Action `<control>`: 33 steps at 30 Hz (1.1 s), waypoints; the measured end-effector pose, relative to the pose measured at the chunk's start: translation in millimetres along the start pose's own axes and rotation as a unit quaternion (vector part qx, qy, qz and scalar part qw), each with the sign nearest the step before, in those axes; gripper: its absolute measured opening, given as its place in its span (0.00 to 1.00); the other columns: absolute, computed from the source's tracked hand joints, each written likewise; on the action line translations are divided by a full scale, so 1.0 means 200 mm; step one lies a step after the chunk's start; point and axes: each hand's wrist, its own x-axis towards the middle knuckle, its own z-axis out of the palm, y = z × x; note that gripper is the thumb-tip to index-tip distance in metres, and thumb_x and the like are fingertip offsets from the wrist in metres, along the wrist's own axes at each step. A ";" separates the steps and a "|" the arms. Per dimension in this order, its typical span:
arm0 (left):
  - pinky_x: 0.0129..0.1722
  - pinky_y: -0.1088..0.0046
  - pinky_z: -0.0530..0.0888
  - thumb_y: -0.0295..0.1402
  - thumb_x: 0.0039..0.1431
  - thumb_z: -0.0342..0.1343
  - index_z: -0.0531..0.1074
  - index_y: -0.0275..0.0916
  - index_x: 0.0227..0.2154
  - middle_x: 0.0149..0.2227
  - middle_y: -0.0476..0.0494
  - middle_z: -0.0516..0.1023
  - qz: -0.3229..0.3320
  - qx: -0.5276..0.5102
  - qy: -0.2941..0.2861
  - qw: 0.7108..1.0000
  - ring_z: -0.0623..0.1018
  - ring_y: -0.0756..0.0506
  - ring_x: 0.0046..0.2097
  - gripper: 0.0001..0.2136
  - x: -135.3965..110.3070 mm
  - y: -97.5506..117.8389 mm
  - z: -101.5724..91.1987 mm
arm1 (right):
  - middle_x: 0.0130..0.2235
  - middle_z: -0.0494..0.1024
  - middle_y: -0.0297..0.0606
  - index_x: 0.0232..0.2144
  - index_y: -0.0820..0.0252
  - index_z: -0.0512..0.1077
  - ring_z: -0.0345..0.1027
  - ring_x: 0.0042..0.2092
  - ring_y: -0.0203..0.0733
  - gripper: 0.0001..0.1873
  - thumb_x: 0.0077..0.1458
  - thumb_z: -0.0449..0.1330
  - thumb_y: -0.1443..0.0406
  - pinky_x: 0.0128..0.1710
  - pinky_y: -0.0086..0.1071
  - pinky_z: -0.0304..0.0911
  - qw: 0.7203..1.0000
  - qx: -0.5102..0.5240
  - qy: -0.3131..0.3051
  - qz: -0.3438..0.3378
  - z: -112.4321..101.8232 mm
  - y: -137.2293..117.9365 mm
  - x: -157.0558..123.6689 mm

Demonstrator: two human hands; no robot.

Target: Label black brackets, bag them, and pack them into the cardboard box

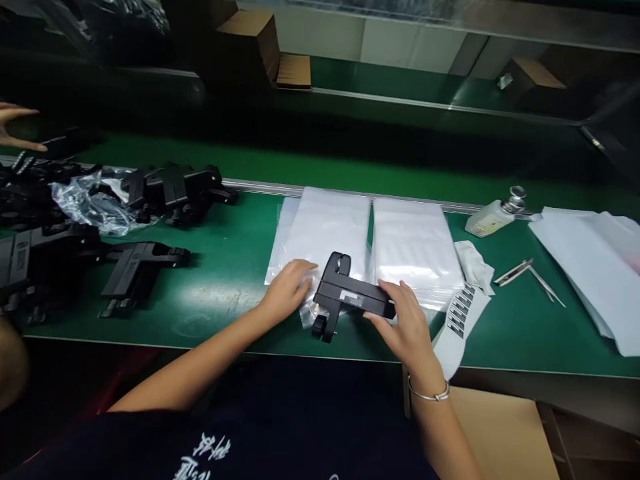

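My right hand (403,317) grips one end of a black plastic part (345,290) with a silver label, held just above the near edge of the green table (230,273). My left hand (289,288) rests on a clear plastic bag (310,303) beside the part, fingers closed on the bag's edge. Two stacks of clear bags (375,240) lie just behind both hands.
Several black plastic parts (140,263) and crumpled clear wrap (93,203) lie at the left. Another person's hand (15,127) shows at the far left. A small bottle (493,215), tweezers (530,273), a cloth (475,263), a label strip (460,310) and white sheets (595,267) are at the right.
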 end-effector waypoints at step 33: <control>0.35 0.71 0.70 0.32 0.62 0.46 0.70 0.40 0.29 0.34 0.43 0.73 -0.032 0.064 -0.110 0.991 0.74 0.44 0.37 0.09 -0.11 0.02 -0.04 | 0.38 0.78 0.38 0.46 0.55 0.72 0.72 0.40 0.43 0.23 0.50 0.66 0.52 0.39 0.34 0.67 0.892 0.357 0.097 0.259 -0.10 -0.03 0.04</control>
